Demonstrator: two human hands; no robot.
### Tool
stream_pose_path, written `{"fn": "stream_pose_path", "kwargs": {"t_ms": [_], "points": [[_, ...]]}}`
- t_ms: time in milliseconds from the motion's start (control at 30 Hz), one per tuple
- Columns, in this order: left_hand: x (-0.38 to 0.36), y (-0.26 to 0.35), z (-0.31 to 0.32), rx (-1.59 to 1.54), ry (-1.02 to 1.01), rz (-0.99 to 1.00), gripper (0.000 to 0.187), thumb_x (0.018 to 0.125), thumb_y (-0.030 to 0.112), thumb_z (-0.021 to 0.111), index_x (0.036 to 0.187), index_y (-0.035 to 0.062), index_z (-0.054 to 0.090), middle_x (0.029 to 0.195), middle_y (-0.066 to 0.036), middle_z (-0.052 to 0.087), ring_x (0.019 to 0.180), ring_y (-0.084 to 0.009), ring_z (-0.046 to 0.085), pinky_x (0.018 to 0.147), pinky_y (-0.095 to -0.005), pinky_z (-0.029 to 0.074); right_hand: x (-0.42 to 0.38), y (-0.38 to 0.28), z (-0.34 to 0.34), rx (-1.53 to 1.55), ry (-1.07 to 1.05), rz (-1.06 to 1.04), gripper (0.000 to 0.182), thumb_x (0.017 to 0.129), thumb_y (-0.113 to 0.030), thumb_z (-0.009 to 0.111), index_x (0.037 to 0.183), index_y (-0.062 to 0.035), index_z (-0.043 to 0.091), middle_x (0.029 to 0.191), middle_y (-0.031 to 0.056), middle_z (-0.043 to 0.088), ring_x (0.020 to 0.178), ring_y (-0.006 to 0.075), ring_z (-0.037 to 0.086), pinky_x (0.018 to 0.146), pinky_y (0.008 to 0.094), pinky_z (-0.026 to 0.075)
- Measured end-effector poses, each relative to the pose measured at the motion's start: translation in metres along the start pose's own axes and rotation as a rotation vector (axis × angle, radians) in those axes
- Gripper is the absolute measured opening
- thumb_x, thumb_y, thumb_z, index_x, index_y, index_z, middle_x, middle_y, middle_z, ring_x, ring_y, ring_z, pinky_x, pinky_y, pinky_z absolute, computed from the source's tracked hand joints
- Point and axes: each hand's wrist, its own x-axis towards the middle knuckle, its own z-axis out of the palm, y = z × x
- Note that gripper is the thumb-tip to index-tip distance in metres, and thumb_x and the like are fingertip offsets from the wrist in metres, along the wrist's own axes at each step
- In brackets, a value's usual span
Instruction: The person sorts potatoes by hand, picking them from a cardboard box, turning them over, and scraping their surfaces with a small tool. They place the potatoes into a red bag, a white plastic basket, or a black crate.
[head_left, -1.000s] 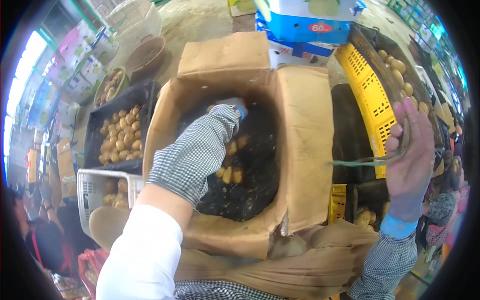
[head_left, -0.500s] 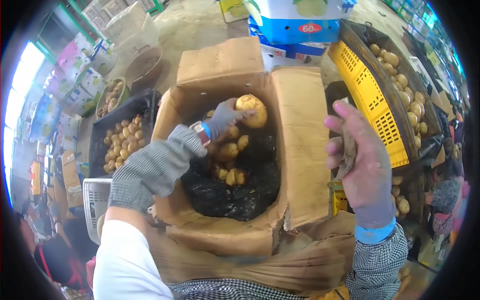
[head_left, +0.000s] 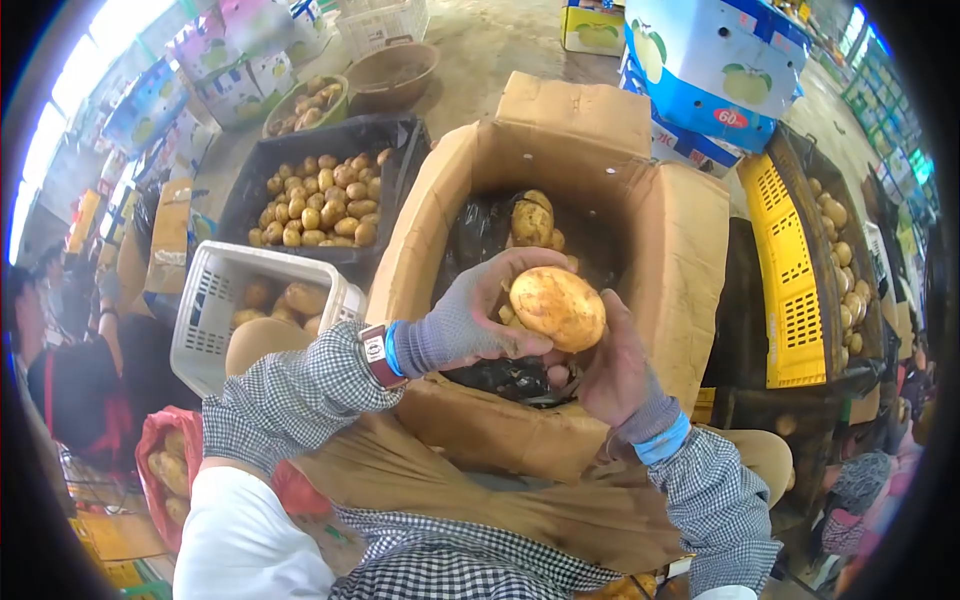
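A large pale-yellow potato [head_left: 558, 308] is held up over the front part of an open cardboard box [head_left: 690, 270]. My left hand [head_left: 462, 312], gloved in grey, grips its left side, with the thumb below and the fingers above. From the right, my right hand [head_left: 622, 378] presses against it with thumb and fingers; some fingertips are hidden behind the potato. Down inside the box, another big potato [head_left: 532, 220] rests on the black plastic liner [head_left: 482, 225], with smaller ones partly hidden around it.
Left of the box stand a black-lined crate [head_left: 262, 160] of small potatoes, a white basket [head_left: 190, 325] with larger ones and a red bag [head_left: 150, 440]. At right is a yellow crate [head_left: 790, 270] with potatoes behind it. Blue-and-white cartons [head_left: 690, 75] stack behind. People sit at far left.
My left hand has brought the potato up out of the box towards me. My right hand has come in from the right onto the potato. The view has turned left.
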Motion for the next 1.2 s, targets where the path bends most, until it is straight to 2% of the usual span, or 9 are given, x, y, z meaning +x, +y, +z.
{"fn": "stream_pose_path", "kwargs": {"t_ms": [200,333,467,533,733,867,1000,1067,1200], "points": [[-0.002,-0.009,-0.012,0.016,-0.049,0.059,0.090,0.080,0.024,0.077,0.150,0.0086,0.021,0.144,-0.007,0.040,0.132,-0.0172,0.039,0.108,-0.0337,0.034,0.002,-0.008,0.014,-0.069,0.020,-0.295,0.054,0.093,-0.037,0.054,0.136,-0.0073,0.042,0.134,0.0076,0.048,0.122,0.0219,0.049,0.098,0.0375,0.045],[0.002,-0.004,-0.012,-0.392,-0.036,-0.139,0.091,0.084,0.022,0.073,0.152,0.0118,0.013,0.148,-0.006,0.032,0.132,-0.0172,0.038,0.107,-0.0336,0.037,0.002,-0.020,0.017,-0.270,0.045,-0.461,0.064,0.086,-0.023,0.064,0.140,-0.0039,0.036,0.136,0.0093,0.045,0.128,0.0242,0.045,0.105,0.0390,0.039],[0.004,-0.018,-0.003,-0.175,-0.056,0.030,0.099,0.080,0.023,0.077,0.152,0.0121,0.010,0.150,-0.009,0.029,0.133,-0.0187,0.036,0.107,-0.0327,0.035,0.001,-0.017,0.005,-0.292,0.056,-0.542,0.077,0.078,-0.010,0.070,0.143,-0.0010,0.028,0.138,0.0111,0.041,0.128,0.0238,0.043,0.106,0.0384,0.037],[0.004,-0.019,-0.005,0.326,0.038,0.107,0.102,0.073,0.014,0.081,0.151,0.0113,0.015,0.150,-0.010,0.030,0.137,-0.0215,0.031,0.112,-0.0340,0.028,0.000,-0.014,0.005,-0.274,0.039,-0.528,0.079,0.078,-0.008,0.070,0.144,-0.0008,0.026,0.138,0.0112,0.041,0.128,0.0231,0.043,0.106,0.0370,0.037],[0.000,-0.016,-0.006,0.271,-0.003,0.078,0.094,0.070,0.009,0.080,0.148,0.0105,0.028,0.149,-0.009,0.035,0.137,-0.0201,0.033,0.112,-0.0332,0.027,-0.004,-0.010,0.012,-0.436,0.073,-0.433,0.082,0.077,-0.013,0.075,0.143,0.0014,0.028,0.138,0.0101,0.042,0.128,0.0212,0.043,0.103,0.0309,0.038],[-0.001,-0.014,-0.003,0.341,-0.006,0.126,0.085,0.075,0.009,0.077,0.147,0.0101,0.030,0.146,-0.009,0.038,0.135,-0.0190,0.036,0.112,-0.0323,0.028,-0.007,-0.016,0.011,-0.419,0.049,-0.252,0.075,0.083,-0.024,0.072,0.143,-0.0044,0.031,0.131,0.0077,0.050,0.116,0.0190,0.053,0.092,0.0305,0.047],[0.003,-0.020,-0.005,-0.085,0.037,0.100,0.062,0.092,0.014,0.062,0.146,0.0088,0.032,0.131,-0.008,0.048,0.113,-0.0140,0.052,0.095,-0.0277,0.044,-0.007,-0.018,-0.004,-0.172,0.090,-0.169,0.061,0.088,-0.031,0.065,0.139,-0.0096,0.040,0.122,0.0064,0.058,0.100,0.0176,0.061,0.079,0.0298,0.055],[0.005,-0.017,-0.006,-0.062,0.110,0.019,0.064,0.095,0.028,0.058,0.147,0.0064,0.027,0.131,-0.008,0.048,0.110,-0.0157,0.054,0.093,-0.0290,0.045,-0.003,-0.023,-0.010,-0.117,0.106,-0.299,0.051,0.088,-0.030,0.065,0.131,-0.0087,0.048,0.113,0.0080,0.062,0.092,0.0192,0.064,0.074,0.0294,0.056],[0.003,-0.036,-0.023,0.049,0.161,-0.215,0.051,0.096,0.018,0.055,0.141,0.0060,0.037,0.130,-0.008,0.051,0.102,-0.0147,0.058,0.088,-0.0275,0.048,-0.020,-0.056,-0.028,0.124,0.157,-0.694,0.037,0.087,-0.030,0.066,0.117,-0.0107,0.057,0.100,0.0071,0.065,0.077,0.0189,0.065,0.062,0.0303,0.056]]}}
